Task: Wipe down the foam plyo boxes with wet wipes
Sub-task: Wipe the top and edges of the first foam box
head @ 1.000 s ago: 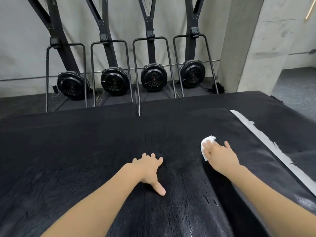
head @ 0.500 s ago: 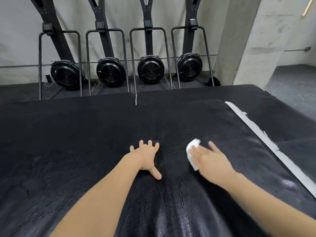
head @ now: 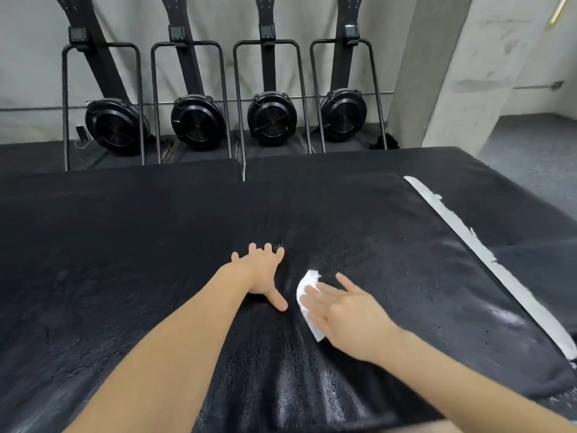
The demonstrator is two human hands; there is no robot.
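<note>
Right hand (head: 343,317), fingers flat, hides most of wet wipe (head: 307,284); left hand (head: 260,271) splayed.

Ahead of me, a pale grey concrete wall (head: 218,23), mottled, with a thin horizontal pipe (head: 40,108) running along it low down. Against it stand four black upright ski-trainer machines (head: 271,118) in a row, each with a round black fan housing near the floor, a slanted black mast bearing a small monitor, and a black tubular metal hoop frame. To my right, a square bare concrete pillar (head: 437,73). Beyond it, dark grey speckled rubber flooring (head: 530,142). Top right corner, a slim yellowish strip light (head: 559,7).
</note>
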